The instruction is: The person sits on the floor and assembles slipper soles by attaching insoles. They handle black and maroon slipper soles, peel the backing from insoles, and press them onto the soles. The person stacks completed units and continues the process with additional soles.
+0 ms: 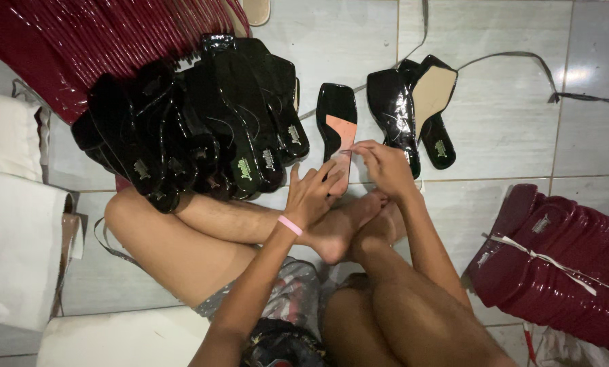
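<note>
A black glossy insole [337,129] with a pink heel patch is held upright-ish over the tiled floor [501,136], just past the crossed bare feet [345,228]. The left hand [311,197], pink wristband [290,225] on the wrist, is raised with the forearm angled up from the lap; its fingers [328,173] are loosely curled and pressed against the insole's lower edge. The right hand [384,166] is brought in from the insole's right, wrist bent, fingers pinched together at the pink patch's edge; whether a thin strip or film is pinched there cannot be told.

Left of the insole a fanned pile of black glossy insoles [195,129] is laid, with a row of dark red insoles [93,41] behind it. Right of the insole two more black insoles [413,112] are seen, one turned tan side up. Far right and nearer than the insole, a bundle of dark red insoles [556,265] is tied with a white strip. White rolled material [19,231] is lying at far left. A grey strap [522,61] is trailed across the floor beyond.
</note>
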